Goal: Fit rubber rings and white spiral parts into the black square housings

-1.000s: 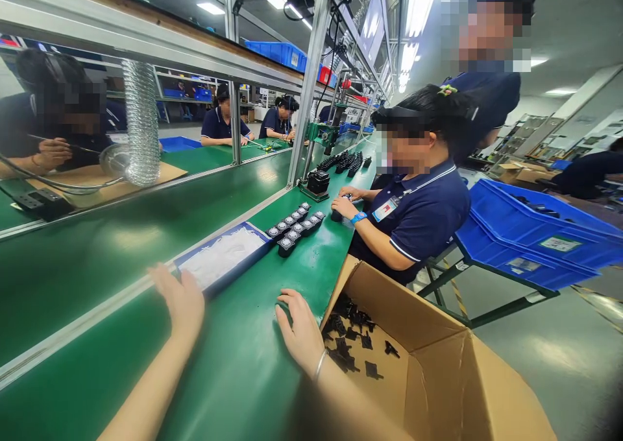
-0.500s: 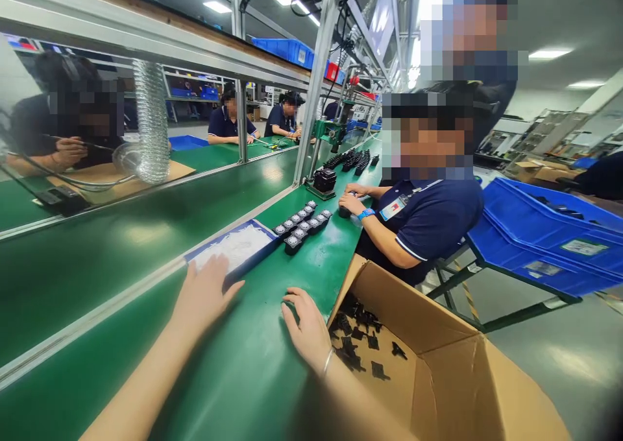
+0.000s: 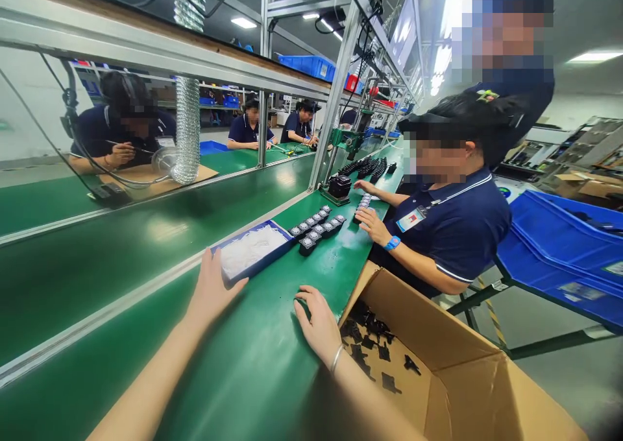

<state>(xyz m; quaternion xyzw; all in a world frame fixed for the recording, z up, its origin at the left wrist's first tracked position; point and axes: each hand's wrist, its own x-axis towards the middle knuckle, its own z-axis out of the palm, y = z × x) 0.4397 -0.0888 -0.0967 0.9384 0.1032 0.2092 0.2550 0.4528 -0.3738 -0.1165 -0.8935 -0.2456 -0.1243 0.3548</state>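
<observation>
My left hand [image 3: 214, 292] is at the near end of a shallow blue tray [image 3: 260, 260], its thumb and fingers spread around that end. Whether it touches the tray I cannot tell. White, thin-looking pieces [image 3: 250, 250] fill the tray. Low over the green bench top [image 3: 263, 337], my right hand [image 3: 318, 321] has its fingers loosely curved, thumb apart, with nothing in it. A metal bracelet [image 3: 335, 358] circles that wrist. Past the tray stand rows of small black parts with round whitish tops [image 3: 314, 233].
An open cardboard box [image 3: 413, 324] holding flat black pieces [image 3: 389, 382] stands right of the bench. A co-worker [image 3: 452, 220] sits beyond it, hands near another row of parts. A green press [image 3: 345, 139] and metal frame post [image 3: 335, 97] rise farther along.
The view has turned slightly left. My left hand has drawn back from over the white pieces to the tray's end. The co-worker's hands have moved apart, revealing a row of parts.
</observation>
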